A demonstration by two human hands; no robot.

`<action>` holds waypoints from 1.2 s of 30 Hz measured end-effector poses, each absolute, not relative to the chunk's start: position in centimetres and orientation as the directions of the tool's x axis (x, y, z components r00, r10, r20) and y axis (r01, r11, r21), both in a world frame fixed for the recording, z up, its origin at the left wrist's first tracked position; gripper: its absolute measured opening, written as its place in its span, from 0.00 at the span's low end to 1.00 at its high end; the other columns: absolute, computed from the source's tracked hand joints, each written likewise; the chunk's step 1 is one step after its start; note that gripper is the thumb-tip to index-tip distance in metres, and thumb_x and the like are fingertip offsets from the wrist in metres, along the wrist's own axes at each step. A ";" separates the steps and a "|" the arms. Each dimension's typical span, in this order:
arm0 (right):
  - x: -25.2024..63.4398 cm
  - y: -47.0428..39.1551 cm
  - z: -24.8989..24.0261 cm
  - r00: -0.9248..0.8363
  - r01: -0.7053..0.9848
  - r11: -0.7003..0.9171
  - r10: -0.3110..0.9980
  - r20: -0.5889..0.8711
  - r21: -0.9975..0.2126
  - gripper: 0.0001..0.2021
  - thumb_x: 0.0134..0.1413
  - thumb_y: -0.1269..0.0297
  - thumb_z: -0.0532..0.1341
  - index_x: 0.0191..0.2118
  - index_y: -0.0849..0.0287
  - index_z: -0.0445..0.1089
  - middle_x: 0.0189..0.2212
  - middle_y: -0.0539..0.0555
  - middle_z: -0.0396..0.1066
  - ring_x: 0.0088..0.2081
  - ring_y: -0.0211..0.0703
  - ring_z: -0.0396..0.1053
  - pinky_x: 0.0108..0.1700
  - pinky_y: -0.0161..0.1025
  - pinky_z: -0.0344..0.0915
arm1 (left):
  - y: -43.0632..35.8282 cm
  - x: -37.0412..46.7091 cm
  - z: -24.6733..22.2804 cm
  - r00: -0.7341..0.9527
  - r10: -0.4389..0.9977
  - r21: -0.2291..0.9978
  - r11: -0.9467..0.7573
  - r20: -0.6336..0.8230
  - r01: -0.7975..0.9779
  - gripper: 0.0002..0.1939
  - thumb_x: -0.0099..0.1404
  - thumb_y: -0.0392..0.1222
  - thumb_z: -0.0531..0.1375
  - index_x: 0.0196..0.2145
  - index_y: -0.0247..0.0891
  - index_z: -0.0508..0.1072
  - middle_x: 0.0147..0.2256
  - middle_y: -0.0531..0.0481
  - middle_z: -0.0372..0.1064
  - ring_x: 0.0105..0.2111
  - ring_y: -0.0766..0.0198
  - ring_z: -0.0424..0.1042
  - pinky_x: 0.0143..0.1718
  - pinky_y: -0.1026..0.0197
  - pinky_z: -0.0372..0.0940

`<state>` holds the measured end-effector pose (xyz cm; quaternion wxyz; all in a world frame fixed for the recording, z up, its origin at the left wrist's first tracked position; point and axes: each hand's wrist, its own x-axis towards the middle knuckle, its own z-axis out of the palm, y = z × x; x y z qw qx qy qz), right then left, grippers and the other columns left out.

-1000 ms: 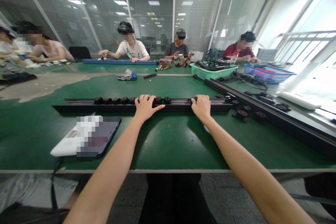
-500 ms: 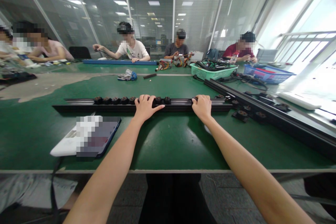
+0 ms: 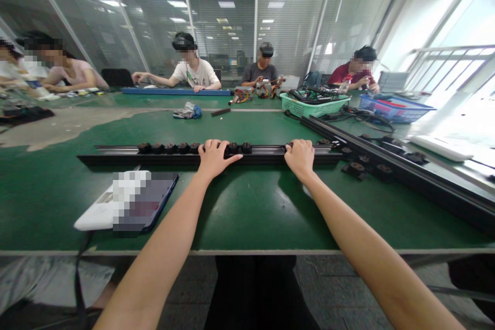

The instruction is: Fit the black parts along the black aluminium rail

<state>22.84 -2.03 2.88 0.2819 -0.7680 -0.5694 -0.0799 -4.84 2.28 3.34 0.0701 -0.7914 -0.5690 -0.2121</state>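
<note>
A long black metal channel (image 3: 266, 159) lies crosswise on the green table. Black socket blocks (image 3: 170, 148) sit in a row along its left and middle part. My left hand (image 3: 213, 159) rests over the row with fingers spread and thumb stretched to the right along the channel; socket blocks show on both sides of it. Farther right, my right hand (image 3: 300, 156) is closed at the channel, its fingers curled round a small black socket block (image 3: 287, 147) that is mostly hidden.
Loose socket blocks (image 3: 355, 170) lie right, beside another long black channel (image 3: 406, 170). At left lie a white device (image 3: 104, 206) and a phone (image 3: 164, 201). Farther back are a green basket (image 3: 309, 109) of cables, a blue basket (image 3: 398, 113), a glove (image 3: 188, 111) and several co-workers.
My right hand has shifted slightly to the right along the channel. My left hand stays in place. Across the table, one co-worker's outstretched hand has moved a little left.
</note>
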 end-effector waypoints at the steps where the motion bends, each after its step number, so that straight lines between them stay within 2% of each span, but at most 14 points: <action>1: 22.9 -2.1 2.9 0.336 0.921 -0.192 0.830 0.444 -0.338 0.16 0.65 0.64 0.53 0.48 0.66 0.74 0.51 0.68 0.73 0.56 0.61 0.61 0.54 0.50 0.57 | 2.3 -4.8 3.3 0.263 0.872 0.131 -0.343 0.414 0.930 0.34 0.67 0.71 0.53 0.58 0.44 0.71 0.58 0.37 0.65 0.61 0.42 0.56 0.61 0.41 0.50; 9: 23.3 -1.9 3.0 0.318 0.936 -0.181 0.805 0.502 -0.303 0.18 0.64 0.59 0.53 0.45 0.66 0.75 0.47 0.70 0.74 0.52 0.62 0.63 0.53 0.53 0.56 | 2.1 -4.8 3.5 0.260 0.879 0.133 -0.336 0.400 0.933 0.35 0.67 0.71 0.52 0.59 0.45 0.71 0.59 0.37 0.65 0.62 0.42 0.55 0.61 0.41 0.49; 15: 23.8 -1.7 2.6 0.351 0.922 -0.179 0.761 0.546 -0.344 0.23 0.64 0.50 0.56 0.51 0.66 0.72 0.48 0.69 0.72 0.52 0.60 0.62 0.53 0.51 0.57 | 2.1 -4.8 3.5 0.253 0.885 0.137 -0.328 0.391 0.935 0.35 0.67 0.71 0.52 0.59 0.46 0.70 0.59 0.38 0.65 0.62 0.42 0.54 0.61 0.42 0.49; 21: 24.7 -1.3 2.0 0.337 0.918 -0.144 0.775 0.534 -0.371 0.21 0.62 0.48 0.59 0.44 0.64 0.76 0.45 0.67 0.71 0.50 0.58 0.61 0.54 0.50 0.57 | 2.2 -4.9 3.3 0.259 0.877 0.133 -0.336 0.404 0.932 0.35 0.67 0.72 0.52 0.59 0.45 0.71 0.59 0.38 0.65 0.61 0.42 0.54 0.62 0.41 0.49; 25: 24.9 -1.1 1.9 0.340 0.916 -0.154 0.789 0.512 -0.370 0.20 0.61 0.50 0.60 0.44 0.64 0.76 0.44 0.66 0.72 0.50 0.58 0.61 0.55 0.50 0.57 | 2.2 -4.9 3.3 0.257 0.874 0.130 -0.335 0.412 0.933 0.34 0.67 0.71 0.52 0.59 0.45 0.71 0.59 0.38 0.65 0.62 0.43 0.55 0.62 0.42 0.49; 36: 25.0 -0.8 1.7 0.351 0.905 -0.153 0.796 0.493 -0.396 0.18 0.64 0.50 0.57 0.41 0.60 0.76 0.41 0.63 0.73 0.49 0.57 0.61 0.54 0.51 0.54 | 2.2 -4.8 3.3 0.257 0.876 0.134 -0.337 0.409 0.932 0.35 0.67 0.71 0.52 0.59 0.46 0.71 0.59 0.38 0.65 0.61 0.42 0.55 0.61 0.41 0.49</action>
